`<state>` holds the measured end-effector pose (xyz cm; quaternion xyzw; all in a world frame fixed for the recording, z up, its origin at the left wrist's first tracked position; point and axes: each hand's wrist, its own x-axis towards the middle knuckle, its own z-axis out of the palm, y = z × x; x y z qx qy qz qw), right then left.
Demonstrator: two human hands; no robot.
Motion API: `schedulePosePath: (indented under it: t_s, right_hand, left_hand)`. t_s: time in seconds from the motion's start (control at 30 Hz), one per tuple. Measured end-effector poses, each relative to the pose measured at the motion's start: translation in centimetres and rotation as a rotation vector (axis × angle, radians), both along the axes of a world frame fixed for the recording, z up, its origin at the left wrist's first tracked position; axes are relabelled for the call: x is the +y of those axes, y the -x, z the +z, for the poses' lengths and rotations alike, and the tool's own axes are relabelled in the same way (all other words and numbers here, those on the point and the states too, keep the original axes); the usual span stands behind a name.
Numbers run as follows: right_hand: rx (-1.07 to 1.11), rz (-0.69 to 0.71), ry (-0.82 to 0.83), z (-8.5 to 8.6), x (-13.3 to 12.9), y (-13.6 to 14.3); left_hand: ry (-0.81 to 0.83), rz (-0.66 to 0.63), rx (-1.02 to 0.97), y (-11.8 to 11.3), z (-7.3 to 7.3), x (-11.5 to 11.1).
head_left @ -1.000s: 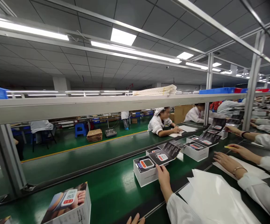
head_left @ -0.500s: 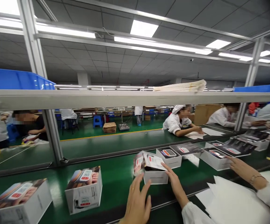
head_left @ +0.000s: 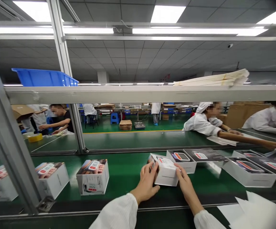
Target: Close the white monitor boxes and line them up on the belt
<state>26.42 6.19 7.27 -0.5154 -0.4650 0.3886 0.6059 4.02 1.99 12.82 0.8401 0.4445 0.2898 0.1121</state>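
A white box with a printed top [head_left: 166,173] stands on the green conveyor belt [head_left: 126,162], between my two hands. My left hand [head_left: 147,181] is on its left side, fingers curled against the lid edge. My right hand [head_left: 185,184] presses the right side with its fingertips. The lid looks closed. Just behind and to the right is an open box [head_left: 182,159] with a device picture or packet inside, its dark lid [head_left: 206,155] folded out to the right.
Closed boxes [head_left: 92,178] stand to the left on the belt. More open boxes [head_left: 250,171] lie at the right. White sheets [head_left: 259,210] are at the lower right. A metal post [head_left: 9,133] rises at left. Across the belt, a person [head_left: 203,122] reaches right.
The view has turned right. The box's lid, partly raised earlier, is now down, and my left hand has moved onto the box. Another person's hand near the open boxes at right is gone from there.
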Motion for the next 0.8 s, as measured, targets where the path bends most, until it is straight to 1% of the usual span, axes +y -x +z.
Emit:
schedulePosePath:
  t_s: [0.07,0.13,0.2,0.27,0.3,0.33,0.4,0.43,0.47,0.5,0.53,0.57,0.63,0.7,0.73,0.8]
  right_hand:
    - [0.144,0.078,0.032,-0.2,0.4,1.2]
    - [0.197,0.136,0.049,-0.2,0.4,2.7]
    - [0.139,0.139,0.065,0.0,0.1,3.9]
    - [0.011,0.067,0.092,0.4,-0.2,3.7]
    - [-0.058,-0.024,0.099,0.6,-0.3,3.0]
    - [-0.119,-0.155,0.097,0.8,-0.3,1.9]
    - [-0.194,-0.471,0.097,1.1,0.2,-0.9]
    - [-0.203,-0.597,0.119,1.2,0.6,-2.4]
    - [-0.195,-0.673,0.157,1.3,1.2,-3.8]
    - [-0.173,-0.688,0.196,1.3,1.9,-4.9]
    - [-0.14,-0.654,0.223,1.3,2.7,-5.6]
    - [-0.099,-0.586,0.227,1.2,3.5,-6.1]
    - [-0.026,-0.432,0.172,1.2,5.0,-5.9]
    - [0.016,-0.334,0.104,1.1,5.9,-5.0]
    - [0.017,-0.319,0.083,1.0,6.2,-4.4]
    - [-0.033,-0.337,0.056,1.0,6.1,-3.3]
  left_hand:
    - [-0.149,-0.045,0.195,0.7,3.2,0.1]
    - [-0.249,-0.116,0.334,1.3,6.5,0.4]
    - [-0.234,-0.169,0.42,2.3,9.1,0.5]
    - [-0.187,-0.159,0.485,3.9,10.6,0.5]
    - [-0.177,-0.131,0.518,4.9,11.0,0.4]
    - [-0.177,-0.096,0.555,6.1,11.3,0.3]
    - [-0.172,-0.023,0.632,8.7,11.5,-0.1]
    - [-0.152,0.016,0.661,10.0,11.6,-0.3]
    - [-0.119,0.049,0.68,11.3,11.6,-0.5]
    - [-0.081,0.072,0.683,12.3,11.6,-0.6]
    - [-0.047,0.086,0.673,13.3,11.6,-0.8]
    - [-0.017,0.089,0.653,14.0,11.6,-0.9]
    - [0.014,0.074,0.604,14.8,11.6,-1.0]
    - [-0.009,0.066,0.563,14.8,11.4,-1.0]
    - [-0.041,0.069,0.546,14.5,11.3,-1.0]
    - [-0.139,0.084,0.501,13.3,11.1,-1.2]
